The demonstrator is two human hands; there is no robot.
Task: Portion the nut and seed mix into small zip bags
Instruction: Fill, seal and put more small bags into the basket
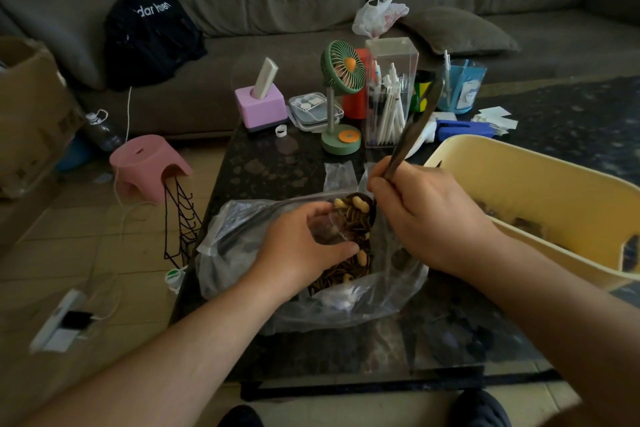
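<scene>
A large clear plastic bag [388,302] lies open on the dark table [277,163], holding a mix of dark seeds and pale peanuts [346,270]. My left hand [298,246] reaches into it and holds a small clear zip bag [329,229] by its mouth. My right hand [426,215] grips the handle of a dark spoon [420,118], whose handle points up and away. The spoon's bowl [356,206], heaped with peanuts and seeds, sits just above the small bag's opening. More small zip bags [341,173] lie flat behind the large bag.
A cream plastic tub [540,163] with some dark mix inside stands at the right. Behind the bags are a green desk fan [341,94], a clear pen box [391,94], a purple holder [259,107] and a blue cup [460,87]. A pink stool [149,163] stands left of the table.
</scene>
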